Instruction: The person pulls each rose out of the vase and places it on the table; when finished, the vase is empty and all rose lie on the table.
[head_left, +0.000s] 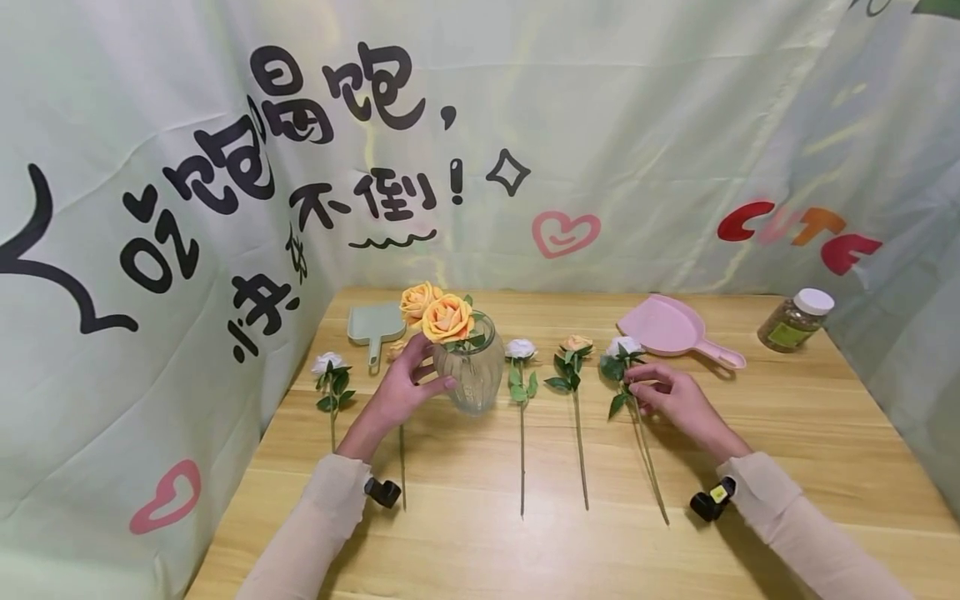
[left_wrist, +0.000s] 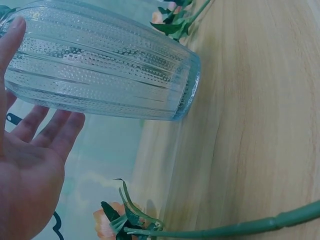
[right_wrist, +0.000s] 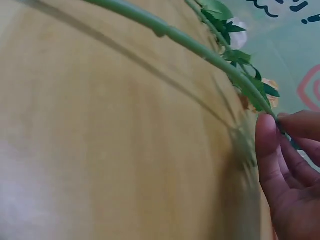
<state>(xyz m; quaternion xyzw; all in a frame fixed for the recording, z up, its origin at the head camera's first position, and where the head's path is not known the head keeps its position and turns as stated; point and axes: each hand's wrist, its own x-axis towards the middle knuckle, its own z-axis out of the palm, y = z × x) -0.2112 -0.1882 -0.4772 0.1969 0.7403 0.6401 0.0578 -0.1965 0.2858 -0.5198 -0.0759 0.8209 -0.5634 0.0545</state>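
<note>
A ribbed clear glass vase (head_left: 474, 379) stands upright with two orange roses (head_left: 447, 318) in its mouth. My left hand (head_left: 401, 385) holds the side of the vase, thumb in front and fingers behind; the left wrist view shows the thumb and fingers on either side of the glass vase (left_wrist: 105, 62). My right hand (head_left: 675, 404) pinches the stem of a white rose (head_left: 624, 347) just below its leaves. In the right wrist view, thumb and forefinger meet on that green stem (right_wrist: 200, 50), whose shadow falls on the table.
Between the hands lie a white rose (head_left: 521, 348) and a peach rose (head_left: 576, 342). Another white rose (head_left: 327, 362) and an orange rose (head_left: 397, 348) lie at left. A grey-green dustpan (head_left: 375, 321), a pink dustpan (head_left: 663, 323) and a lidded jar (head_left: 795, 321) stand farther back on the wooden table (head_left: 465, 550).
</note>
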